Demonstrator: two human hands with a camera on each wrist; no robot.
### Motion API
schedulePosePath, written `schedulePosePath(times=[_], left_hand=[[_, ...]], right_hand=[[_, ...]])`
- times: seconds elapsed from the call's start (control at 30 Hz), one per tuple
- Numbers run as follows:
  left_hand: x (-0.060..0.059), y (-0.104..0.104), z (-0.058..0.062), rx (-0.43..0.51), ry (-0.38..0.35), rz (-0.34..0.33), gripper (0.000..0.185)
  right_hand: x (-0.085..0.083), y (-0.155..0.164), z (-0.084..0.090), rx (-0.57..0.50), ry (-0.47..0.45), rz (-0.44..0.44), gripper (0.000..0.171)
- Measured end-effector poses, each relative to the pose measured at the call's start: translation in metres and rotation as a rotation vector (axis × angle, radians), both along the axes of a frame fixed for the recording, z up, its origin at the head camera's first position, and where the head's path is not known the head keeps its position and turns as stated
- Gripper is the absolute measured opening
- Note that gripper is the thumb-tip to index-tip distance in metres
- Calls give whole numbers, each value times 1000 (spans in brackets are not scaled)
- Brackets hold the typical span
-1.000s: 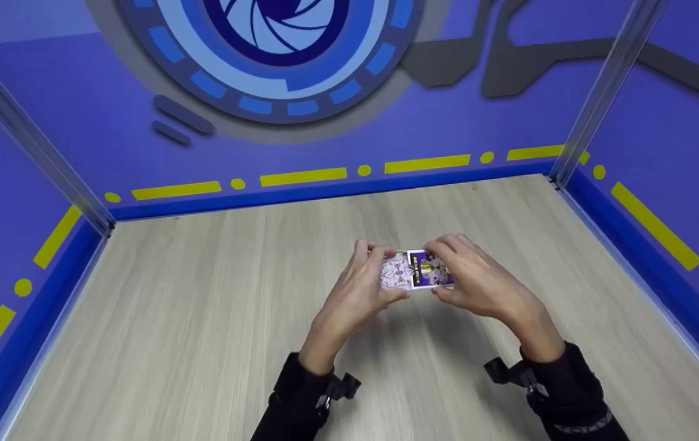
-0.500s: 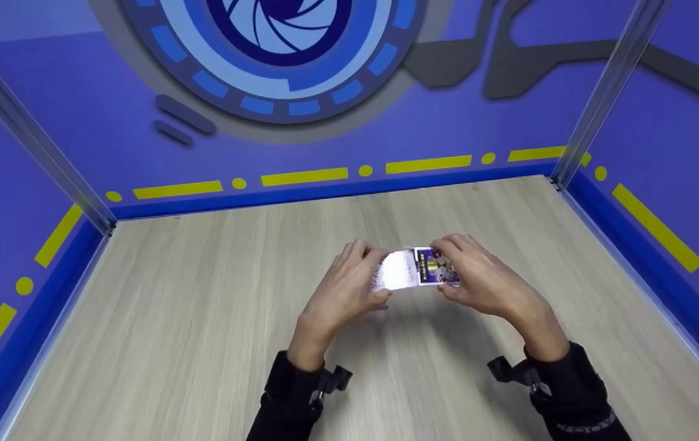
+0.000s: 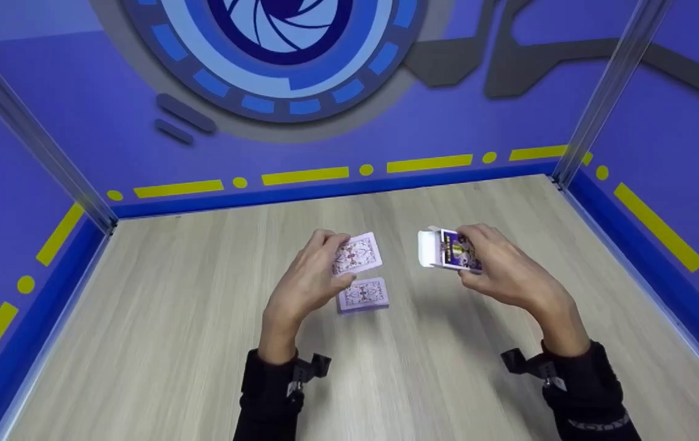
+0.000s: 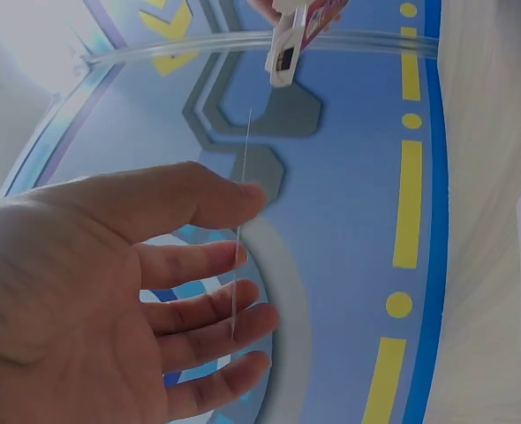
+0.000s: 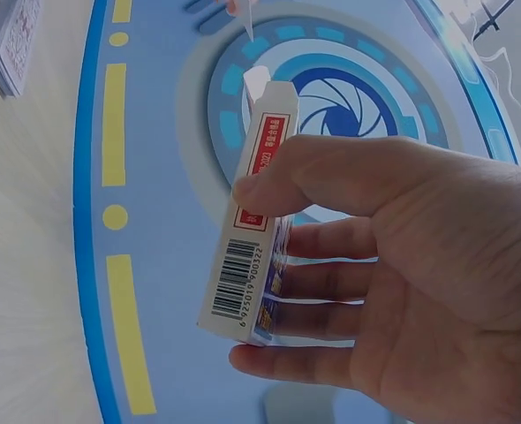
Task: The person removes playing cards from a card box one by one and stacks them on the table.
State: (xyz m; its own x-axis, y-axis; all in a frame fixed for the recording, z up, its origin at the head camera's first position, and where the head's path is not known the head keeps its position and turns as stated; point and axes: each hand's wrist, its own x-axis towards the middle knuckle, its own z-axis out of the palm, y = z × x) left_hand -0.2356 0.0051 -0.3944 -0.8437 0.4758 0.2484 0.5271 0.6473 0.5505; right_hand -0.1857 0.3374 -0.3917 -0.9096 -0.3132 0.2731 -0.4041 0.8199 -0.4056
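My left hand [image 3: 303, 285] pinches a playing card [image 3: 358, 252] with a patterned pink-and-white back, thumb on the near edge and fingers on the far one. Edge-on in the left wrist view, that card [image 4: 246, 150] is only a thin line. Below it, a squared stack of matching playing cards [image 3: 364, 295] lies on the table. Over to the right, my right hand [image 3: 511, 269] grips a purple-fronted card box [image 3: 460, 251] by its sides, its white flap [image 3: 427, 248] open toward the left hand. The right wrist view shows the box's barcode side [image 5: 236, 278].
The pale wood-grain table [image 3: 202, 318] is closed in by blue printed panels [image 3: 300, 153] at the back and both sides. Metal posts [image 3: 606, 92] stand at the back corners. A black strap with a camera mount [image 3: 309, 370] sits on each wrist.
The hands, earlier together at the box's mouth, have drawn apart. My left hand has moved left with the card; the right has shifted slightly right with the box. The card stack now shows.
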Motion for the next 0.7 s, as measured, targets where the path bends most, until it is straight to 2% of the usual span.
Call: schedulePosePath(times=[0.13,0.3,0.7], left_hand=[[-3,-1,-3,-15,-62,29,64],[-8,5,-11,-69,-135,42,63],[-20,22,-44,-187,-163,37,63]], right_hand=[[0,4,1,-22,-5,-8,61],[-1,4,2,-26,-6,-8,61],[2,2,2,-28,-32,-9,62]])
